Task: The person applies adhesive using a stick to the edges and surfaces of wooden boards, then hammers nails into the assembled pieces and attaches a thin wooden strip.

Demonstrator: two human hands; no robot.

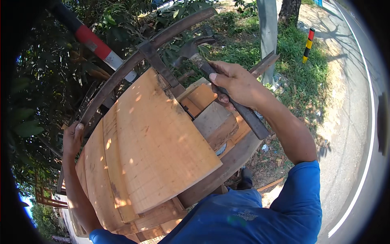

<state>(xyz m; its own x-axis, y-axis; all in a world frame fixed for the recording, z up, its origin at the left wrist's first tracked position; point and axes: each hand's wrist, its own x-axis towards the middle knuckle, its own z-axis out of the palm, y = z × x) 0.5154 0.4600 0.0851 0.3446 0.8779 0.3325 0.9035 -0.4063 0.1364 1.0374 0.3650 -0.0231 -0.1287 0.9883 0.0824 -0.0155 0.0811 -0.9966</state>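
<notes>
A claw hammer [210, 68] with a dark handle is held in my right hand [233, 84], its head raised above the right end of the bench. My left hand [73, 137] grips a long rusty metal bar clamp [106, 76] near its left part. The clamp runs along the far edge of a wooden panel [161, 137] made of several light boards. A jaw of the clamp [155, 62] reaches down by the panel's far right corner. Beneath my right hand sits a thick wooden block [216, 122], to the right of the panel.
Under the panel is a weathered wooden bench beam [225, 167]. A red, black and white striped pole [94, 44] stands beyond the clamp. At right are a grey post [268, 36], a striped marker post [308, 45] and a paved road [356, 152]. Leafy branches hang at left.
</notes>
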